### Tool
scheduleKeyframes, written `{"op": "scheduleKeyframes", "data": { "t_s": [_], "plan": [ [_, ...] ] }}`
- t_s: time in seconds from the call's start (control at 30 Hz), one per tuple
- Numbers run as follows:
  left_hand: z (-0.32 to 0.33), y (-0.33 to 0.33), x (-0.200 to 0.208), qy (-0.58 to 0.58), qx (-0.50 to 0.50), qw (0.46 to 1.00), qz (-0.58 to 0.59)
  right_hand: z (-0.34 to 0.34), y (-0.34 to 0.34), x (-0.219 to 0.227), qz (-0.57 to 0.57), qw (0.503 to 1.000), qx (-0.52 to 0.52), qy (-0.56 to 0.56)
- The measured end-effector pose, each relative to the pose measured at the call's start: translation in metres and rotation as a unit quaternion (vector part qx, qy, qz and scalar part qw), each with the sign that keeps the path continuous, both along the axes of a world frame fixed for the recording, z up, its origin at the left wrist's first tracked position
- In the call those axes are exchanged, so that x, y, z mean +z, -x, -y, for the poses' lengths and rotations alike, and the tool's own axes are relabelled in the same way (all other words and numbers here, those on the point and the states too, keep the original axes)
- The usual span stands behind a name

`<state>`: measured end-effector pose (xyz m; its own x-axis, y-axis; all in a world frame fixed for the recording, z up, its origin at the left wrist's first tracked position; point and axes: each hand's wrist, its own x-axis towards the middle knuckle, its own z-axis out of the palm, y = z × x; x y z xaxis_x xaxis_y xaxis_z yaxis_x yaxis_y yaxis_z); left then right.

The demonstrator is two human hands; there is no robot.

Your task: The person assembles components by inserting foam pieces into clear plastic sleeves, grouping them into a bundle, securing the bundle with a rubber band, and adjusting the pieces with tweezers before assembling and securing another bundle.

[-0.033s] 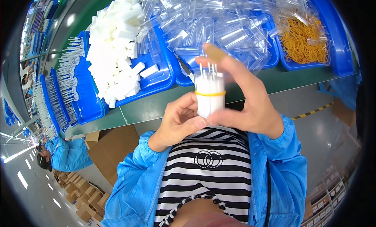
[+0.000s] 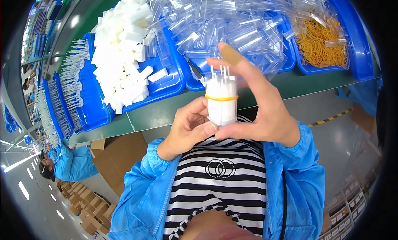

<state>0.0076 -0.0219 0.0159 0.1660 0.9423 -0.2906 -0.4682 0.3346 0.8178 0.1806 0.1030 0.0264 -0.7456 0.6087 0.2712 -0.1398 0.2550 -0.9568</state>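
Observation:
My left hand (image 2: pixel 188 127) is closed on the left side of an upright bundle (image 2: pixel 222 109) of white blocks in clear plastic sleeves. A yellow rubber band (image 2: pixel 222 98) circles its middle. Several thin white sticks (image 2: pixel 224 71) poke up from the top. On the right side, my right hand (image 2: pixel 265 109) spreads wide around the bundle, thumb at its base and forefinger up by the stick tips. A tan strip (image 2: pixel 231 54) wraps that finger. The other right fingers are partly hidden behind.
Beyond my hands stand blue trays: one with white blocks (image 2: pixel 124 53), one heaped with clear plastic sleeves (image 2: pixel 232 24), one with yellow rubber bands (image 2: pixel 321 45). Racks of thin white sticks (image 2: pixel 72 82) line the left. A knife-like tool (image 2: pixel 195 70) lies between trays. Another person (image 2: pixel 74 163) is at left.
My right thumb has dropped slightly below the bundle's base, and the forefinger has shifted a little. The bundle stays in my left hand, moved only slightly.

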Motion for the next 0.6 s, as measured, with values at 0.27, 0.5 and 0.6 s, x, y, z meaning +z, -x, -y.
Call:
{"op": "scheduleKeyframes", "data": {
  "t_s": [0.27,0.5,0.6],
  "plan": [
    [0.0008,-0.0014,0.0011,-0.001,-0.027,1.0,0.006,-0.0024,-0.0007,-0.0025,0.066,0.99,-0.016,-0.12],
    [-0.0071,-0.0008,0.004,-0.013,0.054,0.995,-0.082,0.0012,-0.0007,-0.001,0.104,0.951,-0.031,-0.289],
    [-0.0083,-0.0015,0.0079,0.008,0.072,0.994,-0.082,0.002,0.0012,-0.0013,0.107,0.948,-0.032,-0.299]
  ]
}}
